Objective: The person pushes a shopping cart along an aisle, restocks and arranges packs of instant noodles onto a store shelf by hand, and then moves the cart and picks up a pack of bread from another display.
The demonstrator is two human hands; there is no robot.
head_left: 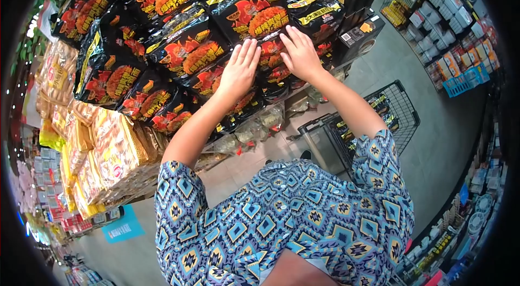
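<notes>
Black noodle packs (250,12) with orange and red pictures and a yellow strip are heaped in a tall pile. My left hand (242,69) lies palm down on the pile, fingers stretched out, at the near edge of one large pack. Beside it my right hand (302,56) rests the same way, with its thumb spread from the fingers. Both hands are at the near side of that pack, and neither is wrapped around anything. My palms hide part of the packs underneath.
Golden-brown packs (116,150) are stacked at the left. A black shopping cart (398,118) with black packs inside stands to my right on the grey floor (439,123). Black boxes (360,37) border the pile, and stocked shelves (444,10) line the far right.
</notes>
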